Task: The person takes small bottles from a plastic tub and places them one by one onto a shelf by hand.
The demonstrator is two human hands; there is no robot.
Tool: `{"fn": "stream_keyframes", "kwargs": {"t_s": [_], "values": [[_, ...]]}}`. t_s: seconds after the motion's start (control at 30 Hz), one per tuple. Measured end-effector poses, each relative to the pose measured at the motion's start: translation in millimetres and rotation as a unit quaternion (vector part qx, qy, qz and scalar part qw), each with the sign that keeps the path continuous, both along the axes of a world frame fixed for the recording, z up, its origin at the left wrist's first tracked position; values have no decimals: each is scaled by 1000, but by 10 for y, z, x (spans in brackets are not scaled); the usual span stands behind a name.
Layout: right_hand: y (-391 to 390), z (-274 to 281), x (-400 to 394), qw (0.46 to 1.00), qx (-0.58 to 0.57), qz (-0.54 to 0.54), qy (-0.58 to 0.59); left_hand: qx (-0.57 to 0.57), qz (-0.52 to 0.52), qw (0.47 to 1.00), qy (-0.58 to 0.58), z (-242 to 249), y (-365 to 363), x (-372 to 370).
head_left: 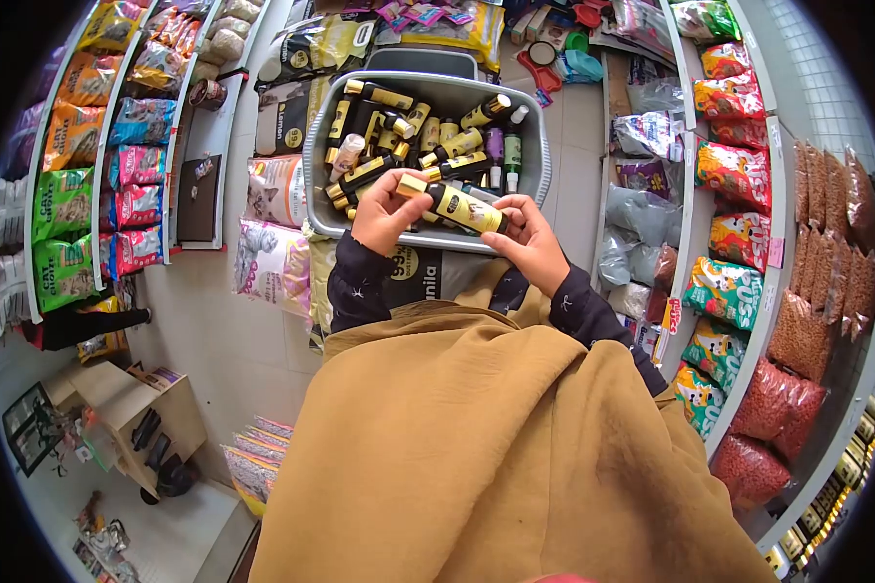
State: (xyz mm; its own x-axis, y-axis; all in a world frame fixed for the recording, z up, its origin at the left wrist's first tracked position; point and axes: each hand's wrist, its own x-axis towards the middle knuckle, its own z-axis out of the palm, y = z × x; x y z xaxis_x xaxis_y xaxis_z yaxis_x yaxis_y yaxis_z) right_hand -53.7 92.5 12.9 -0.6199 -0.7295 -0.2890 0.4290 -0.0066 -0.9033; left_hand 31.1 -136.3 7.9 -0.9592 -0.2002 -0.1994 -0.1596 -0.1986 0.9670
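Note:
Between my two hands is a dark bottle (pixel 465 208) with a gold cap and a yellow label, held tilted over the near rim of a grey plastic tub (pixel 313 194). My left hand (pixel 387 216) is closed at the gold cap end. The bottle's base end is gripped by my right hand (pixel 530 238), thumb on the near side. Beneath and beyond lie several similar bottles (pixel 452 146) with gold caps, jumbled in the tub. A purple-labelled bottle (pixel 495 148) and a green-labelled bottle (pixel 512 155) stand side by side at its right.
Shelves of colourful pet food bags (pixel 734 175) run along the right, with more bags (pixel 68 204) on the left. Large sacks (pixel 280 189) lie beside the tub. Red scoops (pixel 544 73) sit on the floor beyond. A wooden desk (pixel 131 408) stands at lower left.

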Motion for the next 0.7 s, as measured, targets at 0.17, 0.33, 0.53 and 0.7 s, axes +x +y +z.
{"fn": "stream_keyframes", "kwargs": {"t_s": [0.17, 0.33, 0.53, 0.7], "values": [[-1, 117, 63, 1000, 3, 24, -1, 87, 74, 991, 72, -53, 41, -100], [-3, 340, 126, 1000, -21, 14, 11, 158, 88, 979, 89, 9, 87, -152], [123, 489, 176, 999, -33, -22, 37, 171, 60, 976, 120, 208, 246, -303], [371, 753, 183, 989, -93, -105, 41, 187, 13, 967, 174, 410, 817, -527]]}}
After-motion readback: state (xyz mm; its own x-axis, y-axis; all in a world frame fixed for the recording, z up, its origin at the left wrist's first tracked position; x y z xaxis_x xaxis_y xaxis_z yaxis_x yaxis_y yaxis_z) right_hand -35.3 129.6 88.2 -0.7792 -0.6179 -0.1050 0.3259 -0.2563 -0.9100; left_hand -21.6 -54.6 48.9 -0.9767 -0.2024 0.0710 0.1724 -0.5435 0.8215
